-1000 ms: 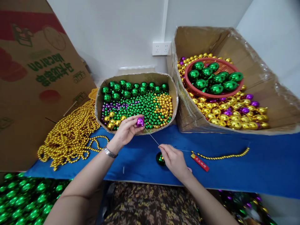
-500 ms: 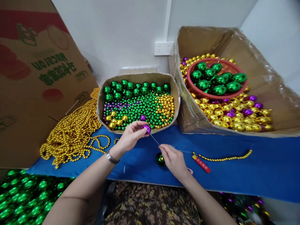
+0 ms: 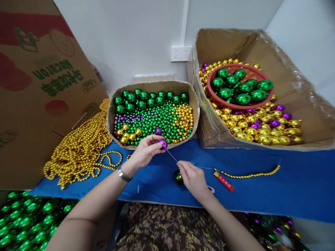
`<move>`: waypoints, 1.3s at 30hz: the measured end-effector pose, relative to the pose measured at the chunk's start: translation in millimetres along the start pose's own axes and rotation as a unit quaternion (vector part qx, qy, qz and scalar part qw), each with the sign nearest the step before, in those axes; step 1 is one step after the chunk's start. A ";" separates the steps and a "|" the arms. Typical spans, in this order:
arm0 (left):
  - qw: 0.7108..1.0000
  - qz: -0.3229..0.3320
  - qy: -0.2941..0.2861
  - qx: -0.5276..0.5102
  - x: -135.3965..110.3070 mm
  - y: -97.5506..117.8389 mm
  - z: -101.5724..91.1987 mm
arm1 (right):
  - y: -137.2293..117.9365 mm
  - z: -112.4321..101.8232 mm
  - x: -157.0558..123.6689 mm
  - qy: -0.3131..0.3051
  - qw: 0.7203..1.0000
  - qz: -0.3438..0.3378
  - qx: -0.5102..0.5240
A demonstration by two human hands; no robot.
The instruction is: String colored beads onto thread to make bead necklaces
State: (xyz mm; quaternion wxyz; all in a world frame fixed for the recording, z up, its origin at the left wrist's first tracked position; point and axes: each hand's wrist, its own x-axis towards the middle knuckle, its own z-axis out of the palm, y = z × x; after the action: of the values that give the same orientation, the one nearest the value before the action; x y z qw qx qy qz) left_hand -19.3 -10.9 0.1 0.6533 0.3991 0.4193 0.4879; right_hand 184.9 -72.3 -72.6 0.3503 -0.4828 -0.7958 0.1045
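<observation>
My left hand pinches a shiny purple bead at the front rim of the cardboard tray. A thin needle runs from the bead to my right hand, whose thumb and fingers are closed on its lower end. From behind that hand a thread leads right to a strand of small gold beads on the blue cloth. Partly hidden beside my right hand lies a large dark green ball. A red label and a pink loop are close by.
Green, gold and purple beads fill the tray. Gold bead strings are heaped at left, before a large carton. To the right, an open box holds gold and purple beads and a red basket of green ones. Green balls lie below left.
The view shifts slightly, so everything sits a little further left in the picture. Both hands keep the same hold on the bead and needle.
</observation>
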 end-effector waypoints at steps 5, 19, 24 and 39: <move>0.999 0.044 -0.007 0.014 -0.2 -2.9 1.1 | 2.0 -2.5 -0.8 0.012 1.000 -0.011 0.022; 0.994 0.095 -0.043 0.013 -4.3 -9.6 1.9 | 1.3 -6.1 0.2 0.032 0.996 0.010 0.088; 0.996 0.070 -0.058 -0.021 -5.6 -9.8 2.4 | 2.7 -5.6 -0.8 0.036 0.995 -0.018 0.091; 0.732 0.193 0.052 0.651 87.5 23.5 -32.3 | 3.2 -10.5 5.3 0.052 0.998 0.009 0.036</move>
State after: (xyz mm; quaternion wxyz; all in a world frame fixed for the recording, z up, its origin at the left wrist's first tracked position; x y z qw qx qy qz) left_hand -41.6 82.6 -2.5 0.1028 0.7733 0.5816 0.2308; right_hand 192.4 -68.0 -64.0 0.4074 -0.4815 -0.7680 0.1106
